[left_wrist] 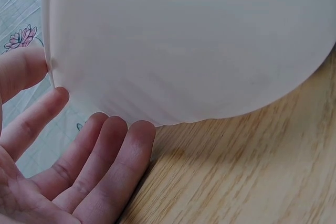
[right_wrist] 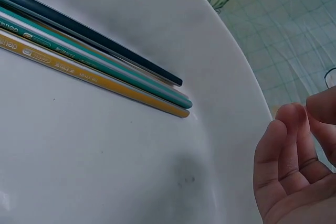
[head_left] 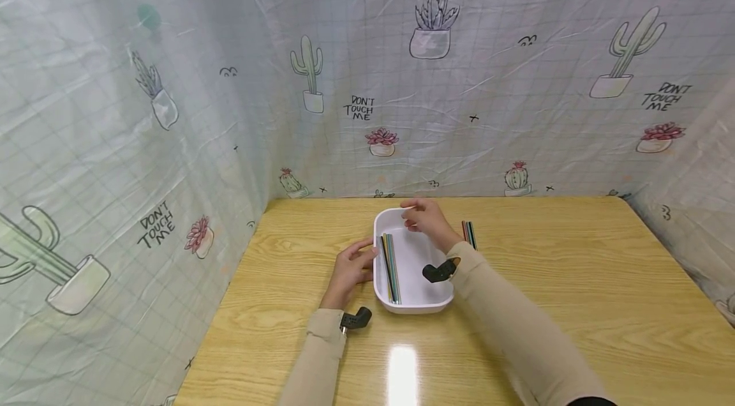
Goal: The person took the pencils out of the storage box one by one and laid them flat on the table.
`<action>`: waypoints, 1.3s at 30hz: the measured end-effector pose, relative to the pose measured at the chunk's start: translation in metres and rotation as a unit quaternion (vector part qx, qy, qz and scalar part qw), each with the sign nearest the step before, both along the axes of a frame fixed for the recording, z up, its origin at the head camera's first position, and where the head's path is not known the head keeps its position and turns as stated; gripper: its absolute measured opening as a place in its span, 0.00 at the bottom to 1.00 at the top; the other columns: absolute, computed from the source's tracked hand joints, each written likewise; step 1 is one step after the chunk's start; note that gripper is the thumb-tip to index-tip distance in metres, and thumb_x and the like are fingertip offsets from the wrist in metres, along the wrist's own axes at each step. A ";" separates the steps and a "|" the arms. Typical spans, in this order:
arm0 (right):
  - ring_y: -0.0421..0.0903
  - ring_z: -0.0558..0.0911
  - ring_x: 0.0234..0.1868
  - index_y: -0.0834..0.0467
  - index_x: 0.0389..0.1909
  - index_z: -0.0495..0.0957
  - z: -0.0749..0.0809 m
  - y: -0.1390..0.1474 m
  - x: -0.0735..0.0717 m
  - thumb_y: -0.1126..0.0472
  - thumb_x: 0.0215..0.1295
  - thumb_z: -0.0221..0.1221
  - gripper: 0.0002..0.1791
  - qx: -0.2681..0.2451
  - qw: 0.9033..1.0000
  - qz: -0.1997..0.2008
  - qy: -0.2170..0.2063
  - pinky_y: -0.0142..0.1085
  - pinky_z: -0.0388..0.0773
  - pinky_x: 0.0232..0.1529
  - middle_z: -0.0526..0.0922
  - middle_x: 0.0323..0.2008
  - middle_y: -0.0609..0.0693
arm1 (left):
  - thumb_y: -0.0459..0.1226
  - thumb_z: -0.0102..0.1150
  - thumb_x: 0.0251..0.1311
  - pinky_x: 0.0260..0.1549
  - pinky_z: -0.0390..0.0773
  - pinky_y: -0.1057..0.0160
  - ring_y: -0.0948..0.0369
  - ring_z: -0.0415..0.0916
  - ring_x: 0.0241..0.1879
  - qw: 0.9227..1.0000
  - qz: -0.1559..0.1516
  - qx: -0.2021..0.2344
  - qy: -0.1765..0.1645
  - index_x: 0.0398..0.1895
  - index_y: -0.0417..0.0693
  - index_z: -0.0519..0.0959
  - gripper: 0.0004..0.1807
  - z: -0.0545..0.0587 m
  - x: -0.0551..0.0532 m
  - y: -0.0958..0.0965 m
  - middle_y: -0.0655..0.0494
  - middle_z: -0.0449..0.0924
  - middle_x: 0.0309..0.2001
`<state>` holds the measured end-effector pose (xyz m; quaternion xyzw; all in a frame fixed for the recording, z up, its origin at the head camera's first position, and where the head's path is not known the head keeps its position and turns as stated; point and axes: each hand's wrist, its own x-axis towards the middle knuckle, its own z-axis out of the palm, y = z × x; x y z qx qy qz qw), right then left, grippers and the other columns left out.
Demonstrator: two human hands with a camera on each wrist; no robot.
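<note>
A white tray with a raised rim is on the table. Along its left side lie several pencils: in the right wrist view a yellow pencil, a teal pencil and a dark pencil show. My left hand holds the tray's left side, one digit at the rim and the fingertips against the outer wall. Over the far right corner is my right hand, fingers loosely bent near the thumb, with nothing visible between them.
More pencils, red and dark ones, lie right of the tray, partly behind my right wrist. The wood-grain table meets a cactus-print sheet at the back. Bright glare shows near the front.
</note>
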<state>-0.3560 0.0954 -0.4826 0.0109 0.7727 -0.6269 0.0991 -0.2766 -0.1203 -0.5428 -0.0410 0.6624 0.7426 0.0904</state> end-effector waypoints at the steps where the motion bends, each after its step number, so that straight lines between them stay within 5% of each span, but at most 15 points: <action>1: 0.48 0.81 0.40 0.61 0.60 0.78 -0.001 -0.001 -0.001 0.62 0.72 0.58 0.18 -0.001 1.000 0.001 -0.003 0.36 0.86 0.45 0.82 0.46 0.59 | 0.41 0.66 0.68 0.37 0.90 0.60 0.60 0.84 0.38 1.000 0.000 0.000 -0.001 0.67 0.46 0.77 0.25 0.000 0.000 0.000 0.42 0.82 0.50; 10: 0.43 0.81 0.36 0.59 0.56 0.81 -0.011 -0.011 -0.004 0.63 0.70 0.60 0.15 -0.002 1.000 0.000 -0.021 0.34 0.85 0.41 0.82 0.43 0.53 | 0.42 0.66 0.67 0.37 0.90 0.60 0.61 0.85 0.38 1.000 0.001 -0.003 0.002 0.66 0.46 0.78 0.25 0.000 0.000 0.000 0.41 0.82 0.50; 21: 0.43 0.80 0.33 0.62 0.58 0.80 -0.022 -0.022 -0.001 0.66 0.69 0.59 0.18 -0.018 0.999 0.022 -0.037 0.31 0.82 0.37 0.83 0.40 0.58 | 0.42 0.65 0.68 0.40 0.90 0.58 0.60 0.85 0.40 1.000 -0.004 -0.004 0.005 0.67 0.45 0.77 0.25 0.002 0.002 0.000 0.38 0.81 0.53; 32: 0.42 0.77 0.26 0.67 0.58 0.77 -0.028 -0.023 0.002 0.71 0.65 0.58 0.19 0.007 0.996 0.078 -0.037 0.30 0.76 0.29 0.79 0.26 0.52 | 0.41 0.65 0.69 0.40 0.90 0.58 0.58 0.85 0.41 1.000 0.000 -0.004 -0.001 0.66 0.47 0.78 0.24 0.002 0.003 0.000 0.37 0.81 0.54; 39: 0.42 0.78 0.27 0.66 0.56 0.78 -0.033 -0.023 0.002 0.70 0.67 0.59 0.17 0.042 0.993 0.103 -0.038 0.28 0.77 0.28 0.79 0.26 0.52 | 0.42 0.65 0.69 0.39 0.90 0.59 0.58 0.85 0.41 1.000 -0.001 -0.008 0.000 0.66 0.47 0.78 0.24 0.002 0.004 -0.001 0.37 0.81 0.54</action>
